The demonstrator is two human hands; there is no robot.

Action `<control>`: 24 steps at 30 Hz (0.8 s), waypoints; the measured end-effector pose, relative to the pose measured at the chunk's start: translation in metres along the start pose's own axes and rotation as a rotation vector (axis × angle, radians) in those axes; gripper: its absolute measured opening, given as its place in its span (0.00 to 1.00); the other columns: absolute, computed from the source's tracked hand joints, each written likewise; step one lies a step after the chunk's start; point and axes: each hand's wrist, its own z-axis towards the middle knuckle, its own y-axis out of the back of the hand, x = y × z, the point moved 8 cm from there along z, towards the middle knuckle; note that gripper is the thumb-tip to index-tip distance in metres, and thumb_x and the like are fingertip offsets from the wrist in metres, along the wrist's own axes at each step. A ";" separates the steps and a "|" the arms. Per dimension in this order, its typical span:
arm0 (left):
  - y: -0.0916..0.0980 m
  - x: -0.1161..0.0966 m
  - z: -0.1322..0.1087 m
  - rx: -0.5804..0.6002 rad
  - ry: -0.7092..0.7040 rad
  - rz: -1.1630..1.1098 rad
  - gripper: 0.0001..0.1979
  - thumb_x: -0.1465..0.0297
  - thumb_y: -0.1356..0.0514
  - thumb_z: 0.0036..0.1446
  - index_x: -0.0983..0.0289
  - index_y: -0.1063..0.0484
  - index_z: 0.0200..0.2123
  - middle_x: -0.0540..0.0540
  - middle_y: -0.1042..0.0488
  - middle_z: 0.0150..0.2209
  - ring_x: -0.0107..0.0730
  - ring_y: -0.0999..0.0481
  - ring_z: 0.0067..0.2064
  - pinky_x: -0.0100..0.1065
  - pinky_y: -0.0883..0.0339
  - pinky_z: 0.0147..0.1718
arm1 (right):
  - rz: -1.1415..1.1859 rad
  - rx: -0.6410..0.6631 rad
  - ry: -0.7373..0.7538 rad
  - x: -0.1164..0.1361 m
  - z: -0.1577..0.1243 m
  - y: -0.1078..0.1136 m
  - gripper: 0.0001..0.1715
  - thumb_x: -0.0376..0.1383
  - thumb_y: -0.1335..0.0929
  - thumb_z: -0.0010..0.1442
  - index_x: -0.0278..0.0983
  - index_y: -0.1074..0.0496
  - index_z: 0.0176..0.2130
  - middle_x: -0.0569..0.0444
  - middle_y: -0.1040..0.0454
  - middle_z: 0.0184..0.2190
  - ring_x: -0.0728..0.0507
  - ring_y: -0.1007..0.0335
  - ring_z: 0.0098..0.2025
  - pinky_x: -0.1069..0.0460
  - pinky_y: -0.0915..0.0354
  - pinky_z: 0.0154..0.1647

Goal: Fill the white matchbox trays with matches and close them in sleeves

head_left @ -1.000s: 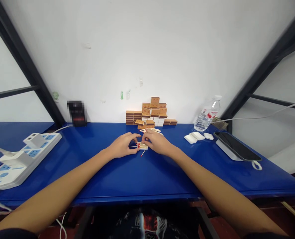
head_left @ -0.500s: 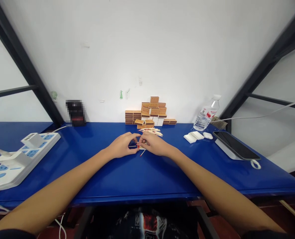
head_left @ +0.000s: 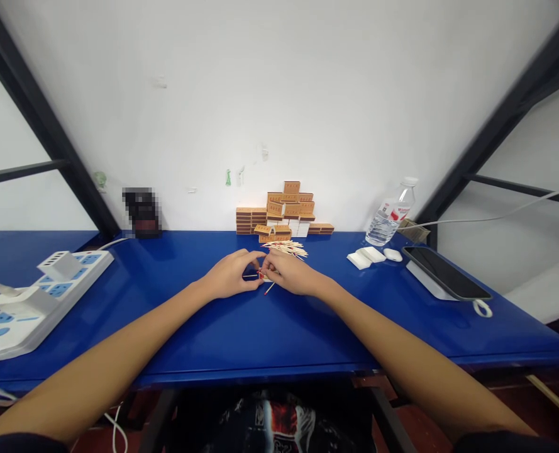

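Both of my hands meet at the middle of the blue table (head_left: pixel 270 327). My left hand (head_left: pixel 229 275) is curled, thumb and fingers pinched round the near end of a small matchbox tray (head_left: pixel 263 275) with red-tipped matches in it. My right hand (head_left: pixel 289 273) is closed over the tray's other side, fingers pressed on it. One loose match (head_left: pixel 270 289) lies on the table just under my right hand. A heap of loose matches (head_left: pixel 286 248) lies right behind the hands.
Stacked brown matchboxes (head_left: pixel 286 211) stand against the wall. A water bottle (head_left: pixel 388 214), white pads (head_left: pixel 366 257) and a phone on a stand (head_left: pixel 446 274) are at the right. A white power strip (head_left: pixel 34 296) with plugs lies at the left.
My right hand's fingers have closed further over the tray, hiding more of it. Both hands stay in the same place.
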 end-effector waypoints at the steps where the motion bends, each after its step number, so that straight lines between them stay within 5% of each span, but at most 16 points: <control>1: 0.000 0.000 0.000 0.000 0.000 0.002 0.22 0.66 0.35 0.60 0.57 0.30 0.58 0.53 0.21 0.44 0.42 0.24 0.48 0.39 0.31 0.46 | -0.007 -0.016 0.005 0.000 0.000 0.002 0.06 0.31 0.34 0.69 0.35 0.28 0.38 0.50 0.29 0.38 0.44 0.33 0.41 0.51 0.39 0.42; 17: 0.001 0.002 0.000 -0.001 0.019 0.005 0.21 0.64 0.35 0.61 0.58 0.30 0.56 0.53 0.21 0.44 0.41 0.24 0.46 0.39 0.31 0.44 | -0.002 -0.067 0.021 -0.003 0.001 0.010 0.05 0.31 0.34 0.69 0.36 0.29 0.39 0.51 0.30 0.38 0.44 0.34 0.41 0.51 0.38 0.43; 24: -0.001 0.008 0.000 -0.003 0.025 0.012 0.28 0.63 0.34 0.61 0.58 0.35 0.62 0.53 0.20 0.44 0.42 0.24 0.46 0.40 0.31 0.45 | -0.062 -0.008 0.005 -0.007 -0.002 0.014 0.06 0.33 0.32 0.69 0.35 0.27 0.37 0.50 0.30 0.37 0.44 0.33 0.40 0.50 0.39 0.43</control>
